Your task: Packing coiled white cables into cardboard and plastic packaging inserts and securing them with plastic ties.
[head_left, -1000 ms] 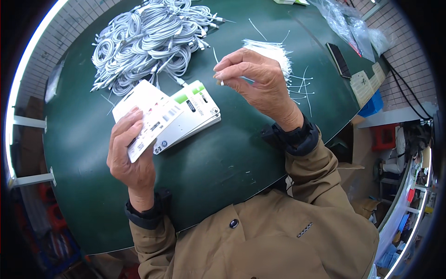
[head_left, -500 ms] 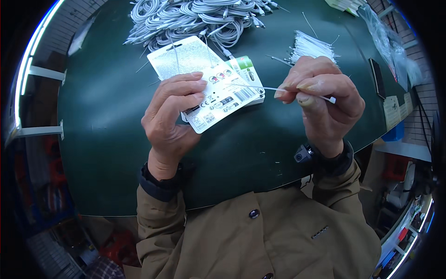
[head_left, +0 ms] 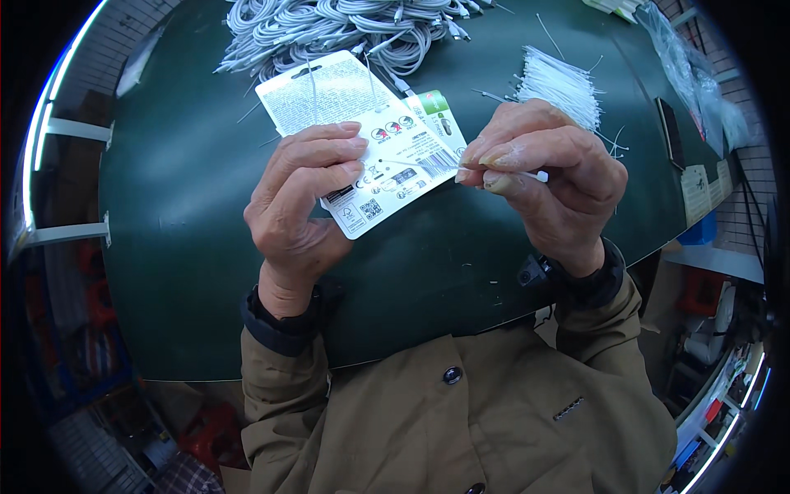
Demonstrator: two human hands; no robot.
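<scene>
My left hand [head_left: 300,193] grips a white printed backing card [head_left: 387,185] by its left side, fingers on top and thumb hidden beneath. Pinched in my right hand [head_left: 547,169] is a thin white cable tie [head_left: 540,176], its square head sticking out past the fingers on the right. The tie's tail reaches left over the card, with its tip near a small dark hole there; whether it enters the hole I cannot tell. Beneath lie more cards, one with a green corner [head_left: 431,103]. Other thin ties stand on the upper card, which has a hanger slot.
A heap of coiled grey-white cables [head_left: 329,37] lies at the far side of the green table [head_left: 189,247]. White cable ties [head_left: 559,86] are piled behind my right hand. On the right are a dark phone-like slab [head_left: 669,134], a clear plastic bag [head_left: 679,70] and paper slips [head_left: 699,198].
My right hand has moved left with the cable tie, bringing it closer over the card. My left hand and its card have hardly shifted.
</scene>
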